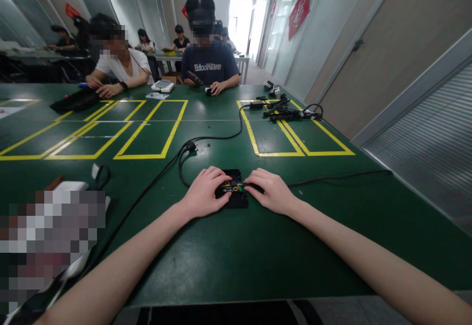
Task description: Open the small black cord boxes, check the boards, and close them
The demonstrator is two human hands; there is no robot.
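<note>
A small circuit board (pixel 231 188) with coloured wires and a copper coil lies over black plastic casing (pixel 238 203) in front of me. My left hand (pixel 202 193) is closed on the board's left side, thumb at the near edge and fingers at the far edge. At the board's right end, my right hand (pixel 272 191) pinches the end of a black cable (pixel 339 176), where the wires meet the board. That cable runs off to the right across the table. Another black cord (pixel 180 167) leads from beneath my left hand. My fingers partly hide the board and casing.
The green table (pixel 206 261) carries yellow tape outlines. A black plug (pixel 190 146) and its cord lie beyond my left hand. Bundled adapters and cables (pixel 287 111) lie far right. At the far side, a person (pixel 210 62) holds a power screwdriver (pixel 194 77); another sits left.
</note>
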